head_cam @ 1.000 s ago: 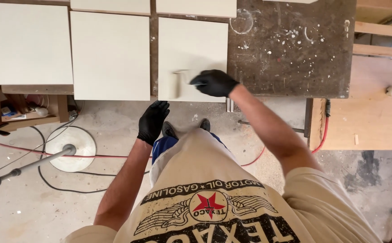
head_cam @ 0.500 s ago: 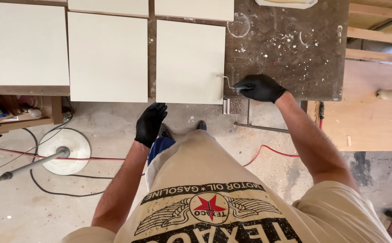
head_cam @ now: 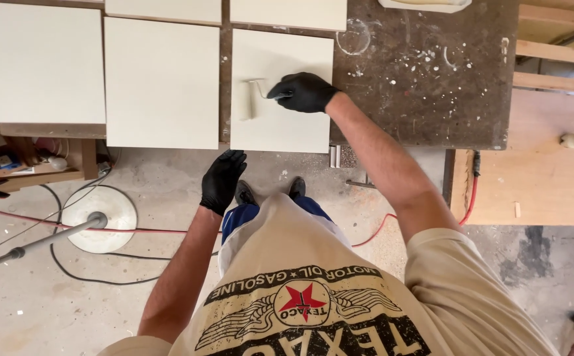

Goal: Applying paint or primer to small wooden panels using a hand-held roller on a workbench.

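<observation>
Since half a second ago my right hand has swung the small paint roller leftward onto the cream panel. Fingers wrap its light, stiff handle firmly; my left hand hangs loosely open, empty.

Bare paint-spattered dark worktop right of the cream rectangular panel — open passage, narrow gaps between neighbouring cream panels, white paint tray at far edge — obstacle.
</observation>
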